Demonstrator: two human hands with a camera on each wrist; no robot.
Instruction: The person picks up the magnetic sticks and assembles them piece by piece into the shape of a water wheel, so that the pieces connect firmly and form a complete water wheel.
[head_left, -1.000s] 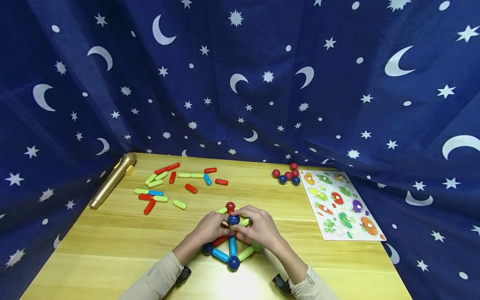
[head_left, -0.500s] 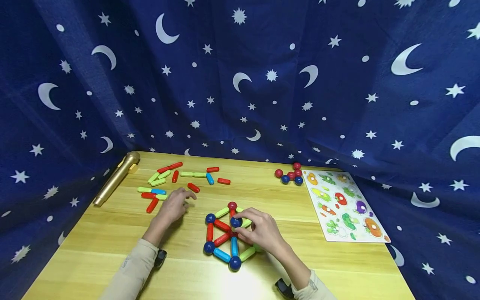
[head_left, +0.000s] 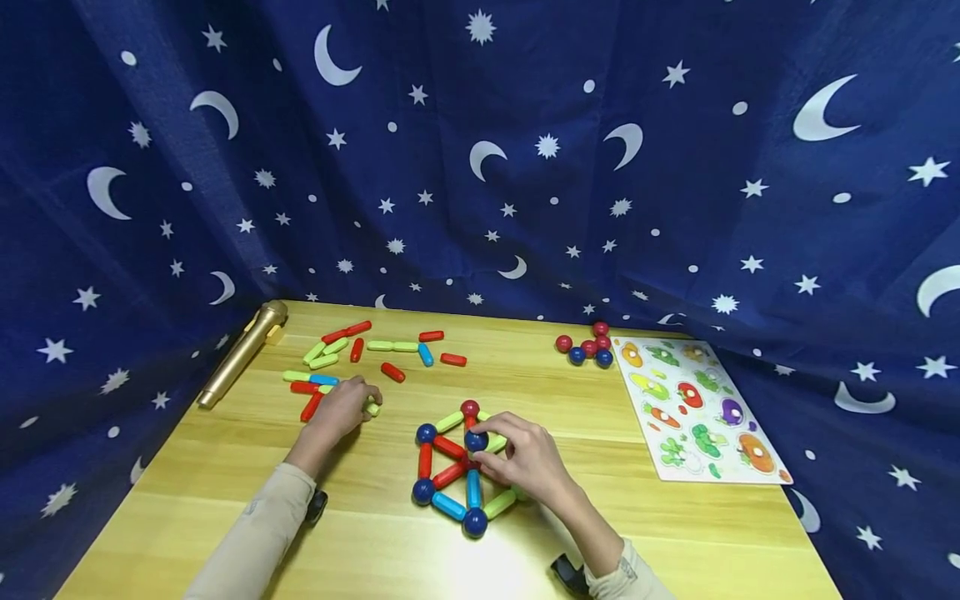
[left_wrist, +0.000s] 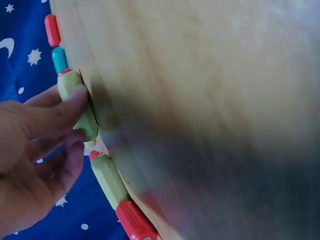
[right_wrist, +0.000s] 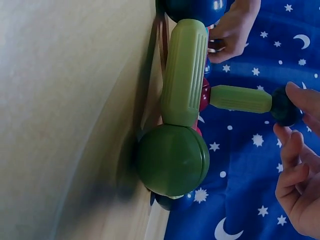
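Construction of balls and rods [head_left: 449, 474]: stood on the wooden table [head_left: 600, 433] before the person, spokes running from a red middle ball [right_wrist: 205, 95] to a ring. Ring, as far as I could see it: a red ball [head_left: 469, 408] farthest off, blue balls [head_left: 423, 491] at the left and near points, a green ball [right_wrist: 172, 160] on the right. Upright: one light green rod [right_wrist: 241, 98] on the middle ball, topped by a dark blue ball [head_left: 476, 440]. Right hand [head_left: 528, 458]: thumb and a finger pinched that top ball, the other fingers bent. Left hand [head_left: 343, 407]: well apart from the construction, near the loose rods [head_left: 392, 372], thumb and fingers pinching a second light green rod [left_wrist: 88, 123]; whether this touched the table I could not tell. Loose rods: red, light green and blue, scattered at left rear, some end to end. Loose balls [head_left: 588, 348]: red and blue, clustered at right rear. Vegetable board [head_left: 697, 408]: lay flat beside them. Golden microphone [head_left: 241, 356]: lay along the left edge. Curtain [head_left: 480, 83]: moons and stars on dark blue, hung behind.
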